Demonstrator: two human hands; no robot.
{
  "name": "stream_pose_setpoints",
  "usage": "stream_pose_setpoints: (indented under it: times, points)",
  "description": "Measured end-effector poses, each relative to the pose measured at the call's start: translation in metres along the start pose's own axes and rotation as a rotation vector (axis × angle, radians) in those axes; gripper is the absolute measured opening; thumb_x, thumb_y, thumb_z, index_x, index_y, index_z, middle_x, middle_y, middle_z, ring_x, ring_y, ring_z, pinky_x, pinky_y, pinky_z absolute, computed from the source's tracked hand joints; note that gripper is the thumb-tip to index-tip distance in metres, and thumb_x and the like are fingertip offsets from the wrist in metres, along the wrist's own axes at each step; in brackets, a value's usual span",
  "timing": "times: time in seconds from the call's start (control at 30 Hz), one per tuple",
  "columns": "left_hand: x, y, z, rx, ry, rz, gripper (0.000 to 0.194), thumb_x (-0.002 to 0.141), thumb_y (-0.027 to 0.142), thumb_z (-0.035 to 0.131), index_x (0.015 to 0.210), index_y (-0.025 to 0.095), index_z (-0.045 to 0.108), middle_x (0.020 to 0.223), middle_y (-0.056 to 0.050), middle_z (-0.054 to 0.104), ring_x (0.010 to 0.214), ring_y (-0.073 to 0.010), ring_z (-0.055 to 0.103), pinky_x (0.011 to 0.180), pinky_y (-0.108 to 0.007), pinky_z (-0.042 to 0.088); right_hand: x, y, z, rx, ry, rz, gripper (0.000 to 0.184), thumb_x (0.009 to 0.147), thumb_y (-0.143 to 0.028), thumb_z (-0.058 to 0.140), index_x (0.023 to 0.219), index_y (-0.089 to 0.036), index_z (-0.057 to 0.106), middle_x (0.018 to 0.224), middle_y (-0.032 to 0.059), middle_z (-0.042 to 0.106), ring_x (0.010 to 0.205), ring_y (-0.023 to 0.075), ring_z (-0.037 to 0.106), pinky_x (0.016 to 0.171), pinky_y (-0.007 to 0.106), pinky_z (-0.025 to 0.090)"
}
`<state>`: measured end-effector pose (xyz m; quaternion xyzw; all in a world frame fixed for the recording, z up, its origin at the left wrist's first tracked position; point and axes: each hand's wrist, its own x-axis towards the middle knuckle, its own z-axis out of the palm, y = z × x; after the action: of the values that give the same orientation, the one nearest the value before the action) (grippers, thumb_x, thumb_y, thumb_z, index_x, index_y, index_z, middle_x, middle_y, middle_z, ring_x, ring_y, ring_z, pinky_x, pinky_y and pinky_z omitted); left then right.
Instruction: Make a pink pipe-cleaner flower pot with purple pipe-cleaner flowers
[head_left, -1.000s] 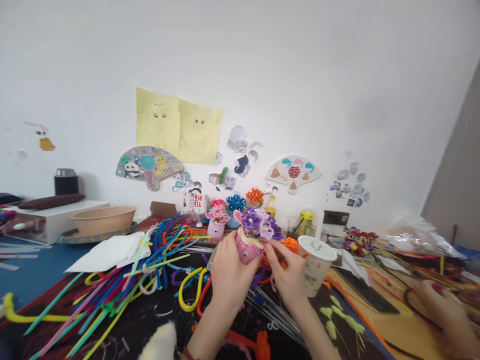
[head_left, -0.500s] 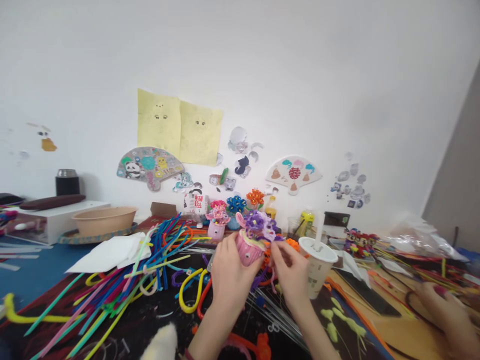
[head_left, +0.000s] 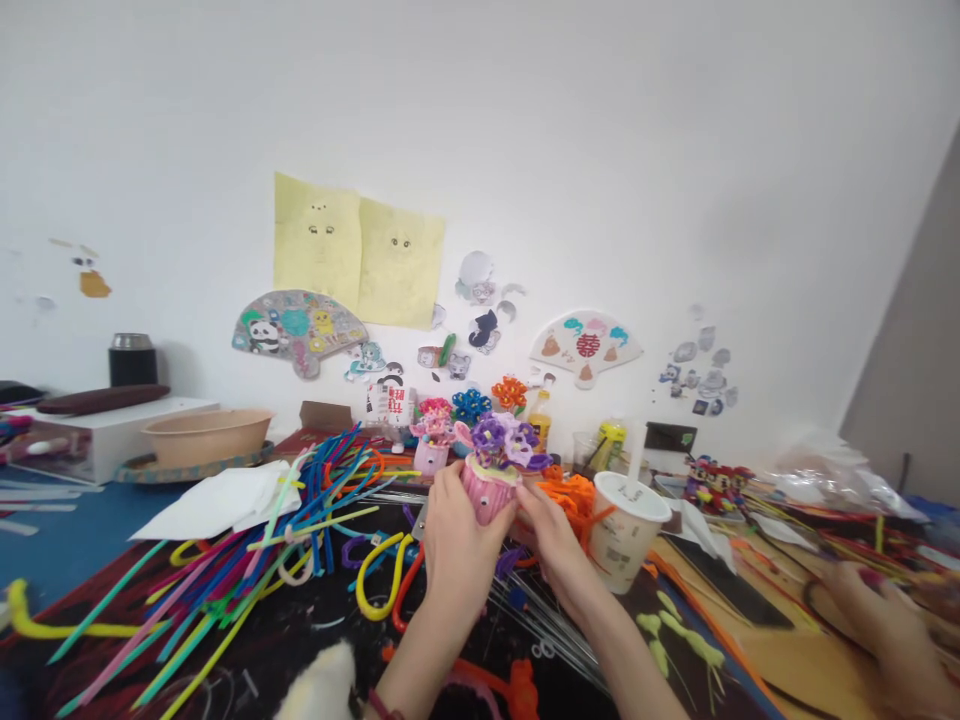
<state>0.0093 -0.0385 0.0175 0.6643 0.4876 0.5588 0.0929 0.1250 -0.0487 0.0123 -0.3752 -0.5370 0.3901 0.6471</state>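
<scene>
A small pink flower pot [head_left: 486, 490] made of fuzzy pipe cleaners, with a googly eye and a pale yellow-green rim, is held up over the table. Purple and lilac flowers [head_left: 510, 438] rise from its top, with a pink ear-like loop at the left. Wrapped round the pot's left side and front is my left hand [head_left: 459, 555], closed on it. My right hand [head_left: 556, 540] is closed against the right side, its fingertips at the rim and partly hidden behind the pot. Behind stands a similar pink pot [head_left: 431, 458].
Loose pipe cleaners [head_left: 225, 580] spread over the left side. A paper cup [head_left: 626, 530] with a straw stands close to my right hand, near orange pipe-cleaner pieces [head_left: 570, 500]. Another person's hand [head_left: 877, 610] is at the far right. Bowl [head_left: 210, 438] at back left.
My right hand has moved from the flowers' lower right edge down onto the side of the pot. The pot is turned slightly and more upright; my left hand keeps its hold.
</scene>
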Motion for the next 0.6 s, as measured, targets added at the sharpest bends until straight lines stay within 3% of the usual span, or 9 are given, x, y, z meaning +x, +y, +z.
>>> stream_pose_setpoints:
  times: [0.2,0.3,0.4,0.5,0.6]
  points:
    - [-0.006,-0.002,0.01,-0.025,-0.123,0.052,0.052,0.067,0.024,0.062,0.115,0.016,0.045,0.111,-0.011,0.054,0.105,-0.0263,0.051,0.089,-0.041,0.042,-0.002,0.008,0.003,-0.032,0.021,0.048,0.048,0.063,-0.035,0.075,0.105,-0.017,0.062,0.104,0.0085,0.07,0.099,0.0259,0.063,0.084,0.038,0.051]
    - [0.002,-0.009,0.008,-0.091,-0.228,0.095,0.052,0.066,0.017,0.06,0.116,0.016,0.048,0.115,-0.011,0.056,0.108,-0.0237,0.052,0.092,-0.039,0.042,0.005,0.015,-0.01,-0.06,0.104,0.068,0.05,0.064,-0.037,0.073,0.107,-0.014,0.06,0.105,0.0108,0.069,0.098,0.027,0.064,0.086,0.04,0.051]
    - [0.016,-0.017,-0.004,-0.117,-0.2,0.003,0.036,0.07,0.012,0.054,0.106,0.018,0.058,0.106,-0.007,0.064,0.095,-0.0181,0.059,0.086,-0.033,0.045,0.014,0.022,-0.027,-0.115,0.235,0.071,0.051,0.065,-0.039,0.072,0.107,-0.012,0.06,0.105,0.0123,0.069,0.098,0.0273,0.064,0.086,0.039,0.051]
    - [0.024,-0.025,-0.015,0.09,-0.24,-0.013,0.024,0.077,0.012,0.047,0.091,0.019,0.065,0.086,-0.003,0.069,0.077,-0.015,0.062,0.074,-0.028,0.045,0.021,0.031,-0.038,-0.153,0.309,0.055,0.055,0.061,-0.037,0.075,0.108,-0.012,0.059,0.107,0.013,0.068,0.099,0.0273,0.064,0.086,0.039,0.051]
    - [0.02,-0.03,-0.014,0.291,-0.357,0.067,0.02,0.076,0.012,0.05,0.077,0.021,0.068,0.076,-0.003,0.068,0.073,-0.0168,0.06,0.071,-0.03,0.042,0.023,0.04,-0.042,-0.227,0.337,0.009,0.058,0.058,-0.037,0.076,0.108,-0.012,0.059,0.103,0.0129,0.07,0.093,0.0273,0.066,0.082,0.04,0.052]
